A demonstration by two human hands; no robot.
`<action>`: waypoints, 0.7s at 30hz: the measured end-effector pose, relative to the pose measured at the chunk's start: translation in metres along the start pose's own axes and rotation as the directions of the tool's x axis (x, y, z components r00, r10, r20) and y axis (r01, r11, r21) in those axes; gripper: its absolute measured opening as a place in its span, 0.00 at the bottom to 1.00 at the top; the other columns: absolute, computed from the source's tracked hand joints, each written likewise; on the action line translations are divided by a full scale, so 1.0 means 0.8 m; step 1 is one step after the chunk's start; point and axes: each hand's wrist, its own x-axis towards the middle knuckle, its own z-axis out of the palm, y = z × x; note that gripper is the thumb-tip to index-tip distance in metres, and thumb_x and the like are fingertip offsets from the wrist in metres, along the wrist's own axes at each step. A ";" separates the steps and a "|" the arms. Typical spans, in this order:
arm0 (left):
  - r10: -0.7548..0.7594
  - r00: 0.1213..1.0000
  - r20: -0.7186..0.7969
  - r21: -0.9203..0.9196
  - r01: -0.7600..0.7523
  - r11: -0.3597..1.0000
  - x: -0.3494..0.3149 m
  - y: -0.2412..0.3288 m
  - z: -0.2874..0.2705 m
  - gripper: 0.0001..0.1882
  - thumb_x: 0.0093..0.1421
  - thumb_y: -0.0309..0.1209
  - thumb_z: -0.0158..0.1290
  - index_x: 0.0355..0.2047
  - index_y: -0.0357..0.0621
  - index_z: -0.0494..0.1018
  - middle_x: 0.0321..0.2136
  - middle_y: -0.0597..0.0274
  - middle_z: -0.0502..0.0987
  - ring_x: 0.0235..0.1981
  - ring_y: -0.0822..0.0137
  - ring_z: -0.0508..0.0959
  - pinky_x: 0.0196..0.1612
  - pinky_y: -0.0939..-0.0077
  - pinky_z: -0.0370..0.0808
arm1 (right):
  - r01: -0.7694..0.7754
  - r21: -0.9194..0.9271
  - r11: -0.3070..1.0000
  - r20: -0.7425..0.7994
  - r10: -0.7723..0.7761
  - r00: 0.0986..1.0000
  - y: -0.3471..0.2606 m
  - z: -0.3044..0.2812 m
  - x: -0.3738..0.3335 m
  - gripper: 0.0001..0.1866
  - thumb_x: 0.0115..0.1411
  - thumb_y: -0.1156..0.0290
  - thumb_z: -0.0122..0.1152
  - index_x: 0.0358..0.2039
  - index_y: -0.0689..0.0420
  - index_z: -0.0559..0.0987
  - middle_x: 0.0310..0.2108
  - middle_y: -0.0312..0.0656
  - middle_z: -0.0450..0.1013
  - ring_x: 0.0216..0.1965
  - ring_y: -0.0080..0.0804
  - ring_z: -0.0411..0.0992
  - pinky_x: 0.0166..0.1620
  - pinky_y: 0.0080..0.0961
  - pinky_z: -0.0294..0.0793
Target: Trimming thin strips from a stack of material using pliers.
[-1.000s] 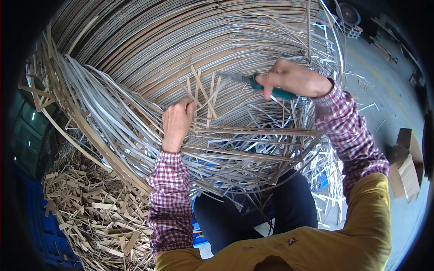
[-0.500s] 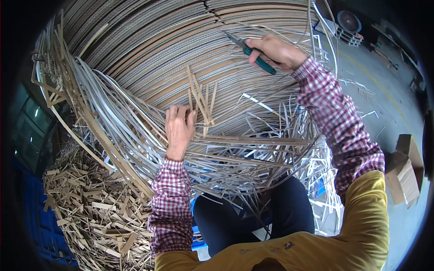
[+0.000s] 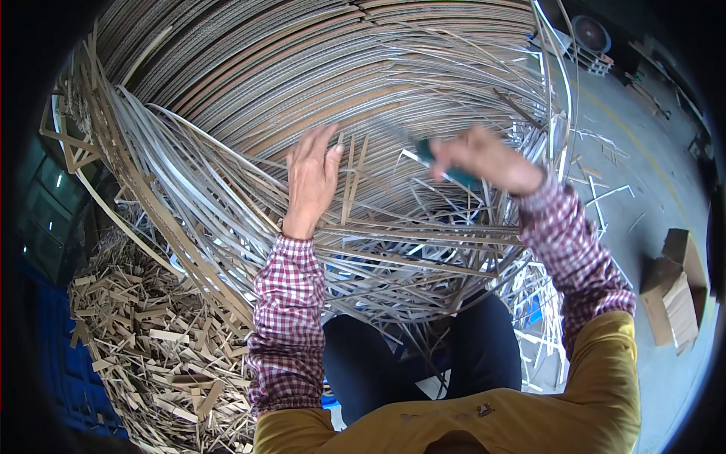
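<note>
Right hand (image 3: 484,159) was curled round a green-handled cutting tool (image 3: 423,151), blade blurred, above the corrugated cardboard stack (image 3: 227,83). Left hand (image 3: 311,178) lay palm-down over the same stack, fingers extended, thumb slightly apart, nothing seen in its grip; contact unclear. Narrow cardboard strips (image 3: 351,185) lay just beside its thumb.

Progress, by judgement: partway. Short cardboard scraps (image 3: 166,325) already lay heaped at left; long strips (image 3: 174,174) remained draped along the stack's left side, and tangled strips (image 3: 416,261) above the knees (image 3: 484,333).

Labels: small motif (image 3: 484,409) on yellow shirt (image 3: 446,424); no legible writing.
</note>
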 end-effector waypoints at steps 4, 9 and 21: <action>-0.055 0.998 -0.019 -0.006 0.055 0.998 -0.010 -0.013 0.018 0.19 0.63 0.40 0.40 0.50 0.45 0.68 0.49 0.51 0.68 0.51 0.52 0.67 0.54 0.55 0.60 | -0.024 -0.090 0.996 -0.319 -0.006 0.948 -0.017 -0.052 0.072 0.26 0.58 0.49 0.48 0.20 0.61 0.79 0.08 0.34 0.62 0.10 0.21 0.55 0.14 0.22 0.54; -0.061 0.998 -0.009 -0.011 0.060 0.998 -0.014 -0.016 0.010 0.20 0.63 0.39 0.41 0.50 0.42 0.67 0.49 0.50 0.67 0.50 0.52 0.66 0.53 0.57 0.62 | -0.113 0.186 0.976 -0.289 0.164 0.943 -0.037 -0.044 0.113 0.29 0.59 0.50 0.44 0.19 0.65 0.77 0.11 0.41 0.67 0.12 0.25 0.63 0.20 0.24 0.68; 0.099 0.992 0.085 -0.027 -0.097 0.995 -0.001 0.010 0.010 0.19 0.58 0.36 0.49 0.50 0.45 0.69 0.53 0.60 0.67 0.59 0.55 0.58 0.56 0.58 0.58 | 0.064 0.156 0.986 0.154 -0.088 0.984 -0.004 0.020 -0.039 0.26 0.61 0.48 0.45 0.21 0.54 0.81 0.09 0.31 0.64 0.11 0.20 0.56 0.22 0.24 0.62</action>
